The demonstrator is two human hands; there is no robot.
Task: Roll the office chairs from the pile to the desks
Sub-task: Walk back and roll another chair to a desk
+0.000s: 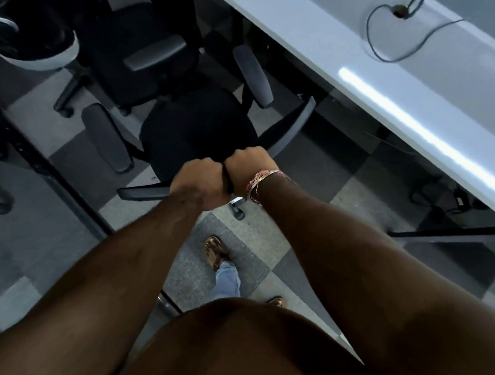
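Note:
A black office chair [198, 127] with grey armrests stands in front of me, its seat facing away. My left hand [200, 179] and my right hand [248, 166] sit side by side, both gripping the top edge of its backrest [289, 128]. The white desk [348, 55] runs along the right, its edge just past the chair's right armrest [254, 76]. One caster [239, 213] shows below my hands.
More black chairs [138, 58] crowd the upper left, one with a white-rimmed back [36, 60]. A dark cable [398, 36] lies on the desk. A desk leg bar [447, 232] crosses the floor at right. My sandalled foot [215, 252] is on the checkered tiles.

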